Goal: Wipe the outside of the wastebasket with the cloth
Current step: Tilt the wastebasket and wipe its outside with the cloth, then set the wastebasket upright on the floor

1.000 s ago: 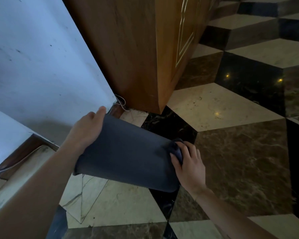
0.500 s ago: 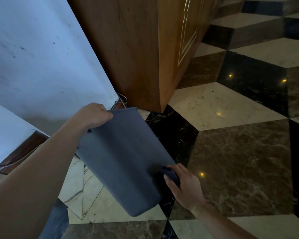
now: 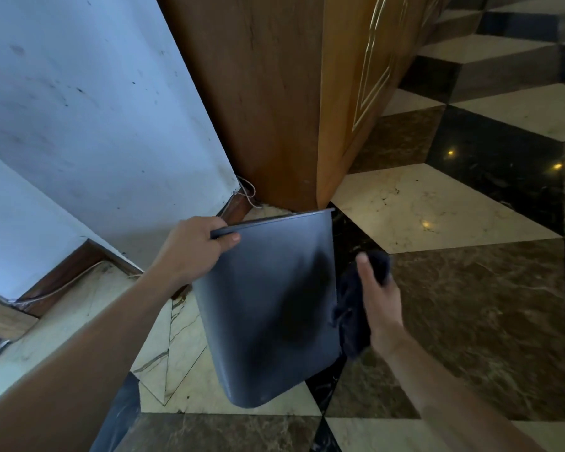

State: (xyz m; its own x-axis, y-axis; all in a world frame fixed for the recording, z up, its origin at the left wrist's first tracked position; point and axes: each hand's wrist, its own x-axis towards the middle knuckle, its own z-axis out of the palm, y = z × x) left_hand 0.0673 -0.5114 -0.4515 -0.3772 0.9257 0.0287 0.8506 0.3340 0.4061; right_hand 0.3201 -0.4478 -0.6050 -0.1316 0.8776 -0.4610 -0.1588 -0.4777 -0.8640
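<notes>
Seen from above, a person's left hand (image 3: 193, 249) grips the rim of a dark grey wastebasket (image 3: 268, 308), holding it tilted above a marble floor (image 3: 470, 305), base toward the viewer. Just right of the bin, the right hand (image 3: 377, 295) is closed around a dark cloth (image 3: 351, 308) pressed against the bin's right side. Beyond stand a wooden cabinet (image 3: 274, 93) and a pale wall (image 3: 95, 109).

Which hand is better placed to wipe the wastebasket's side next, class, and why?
The right hand: it holds the dark cloth beside the wastebasket, at its right edge. The left hand is busy gripping the rim, holding the basket tilted off the floor.
</notes>
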